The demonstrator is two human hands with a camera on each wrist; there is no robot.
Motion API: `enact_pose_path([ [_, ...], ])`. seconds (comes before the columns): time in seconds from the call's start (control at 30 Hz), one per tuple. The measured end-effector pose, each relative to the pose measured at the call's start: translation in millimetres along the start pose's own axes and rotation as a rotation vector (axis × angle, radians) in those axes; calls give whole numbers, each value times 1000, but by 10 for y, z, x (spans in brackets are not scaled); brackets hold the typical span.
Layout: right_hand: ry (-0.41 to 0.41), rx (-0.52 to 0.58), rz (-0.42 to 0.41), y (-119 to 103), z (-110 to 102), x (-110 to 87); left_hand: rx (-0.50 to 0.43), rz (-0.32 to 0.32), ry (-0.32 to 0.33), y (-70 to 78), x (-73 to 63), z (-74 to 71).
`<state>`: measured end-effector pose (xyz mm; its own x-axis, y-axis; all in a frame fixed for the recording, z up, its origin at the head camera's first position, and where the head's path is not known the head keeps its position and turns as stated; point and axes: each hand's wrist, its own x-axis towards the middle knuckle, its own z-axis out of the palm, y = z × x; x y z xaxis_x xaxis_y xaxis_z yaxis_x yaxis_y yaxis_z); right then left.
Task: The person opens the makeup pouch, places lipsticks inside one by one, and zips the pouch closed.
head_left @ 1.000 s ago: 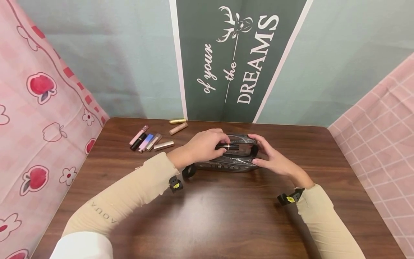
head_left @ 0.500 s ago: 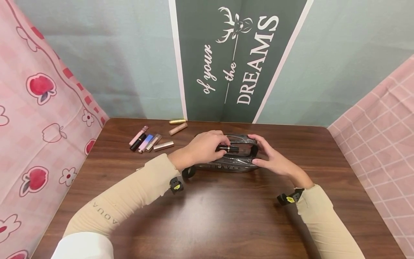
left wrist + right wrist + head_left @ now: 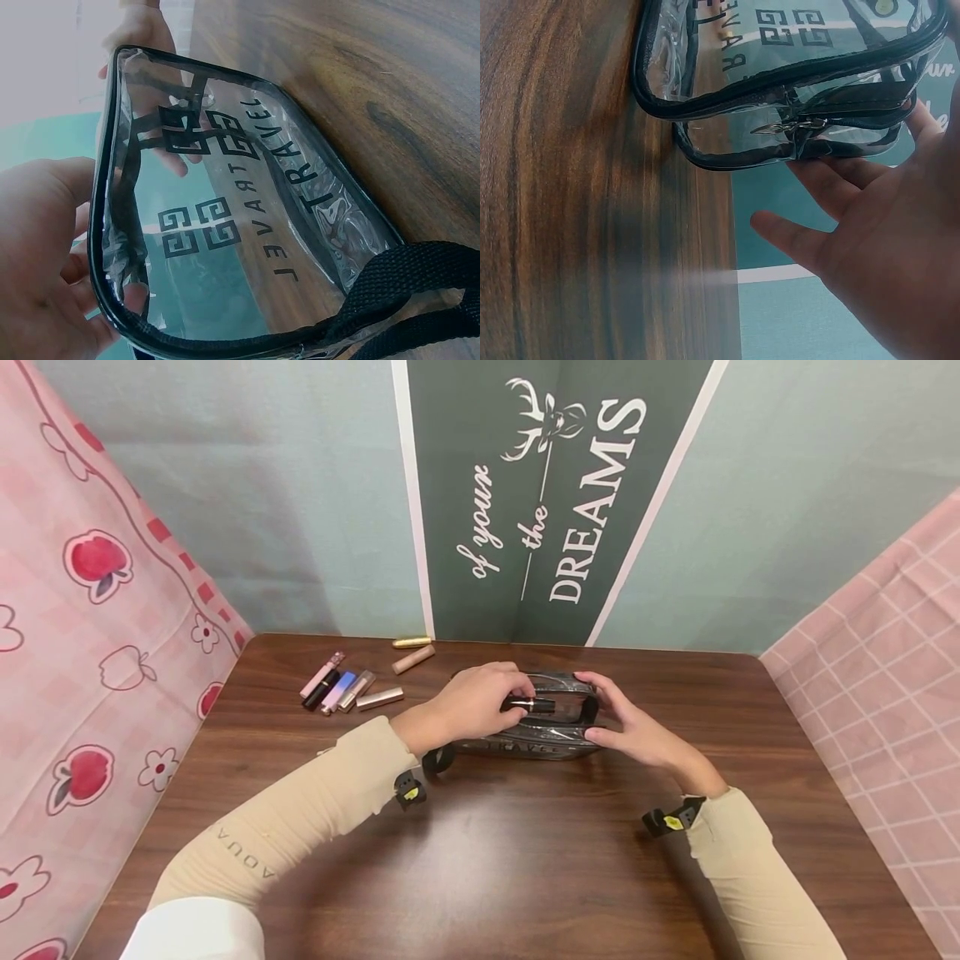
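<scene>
A black lipstick tube (image 3: 536, 704) with a thin metallic band is pinched in my left hand (image 3: 480, 697). It lies crosswise over the open top of a clear, black-edged travel pouch (image 3: 517, 745), which sits on the table. In the left wrist view, the left fingers (image 3: 79, 281) show at the rim, partly behind the see-through plastic. My right hand (image 3: 637, 727) grips the pouch's right end, thumb at the near rim and forefinger at the far rim. Its other fingers (image 3: 821, 187) lie against or just below that end, near the zipper pull (image 3: 787, 126).
On the table's back left lie a pink tube (image 3: 315, 677), a black tube (image 3: 321, 690), a blue-and-pink tube (image 3: 338, 692) and several more cosmetics. A gold tube (image 3: 412, 642) is at the back edge. The pouch's black strap (image 3: 438, 757) sticks out leftward.
The left hand and the lipstick have dipped very slightly over the pouch opening. The right hand and the pouch stay in place.
</scene>
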<state>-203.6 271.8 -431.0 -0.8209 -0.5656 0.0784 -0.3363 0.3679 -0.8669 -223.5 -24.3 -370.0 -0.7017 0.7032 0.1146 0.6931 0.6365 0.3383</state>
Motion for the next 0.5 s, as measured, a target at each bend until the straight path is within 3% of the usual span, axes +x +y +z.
enact_pose_path([
  [0.27,0,7,-3,-22,5,-2,-77,16,4,-13,-3,1],
  [0.5,-3,10,15,-34,6,8,-77,9,0,-8,-6,-20],
])
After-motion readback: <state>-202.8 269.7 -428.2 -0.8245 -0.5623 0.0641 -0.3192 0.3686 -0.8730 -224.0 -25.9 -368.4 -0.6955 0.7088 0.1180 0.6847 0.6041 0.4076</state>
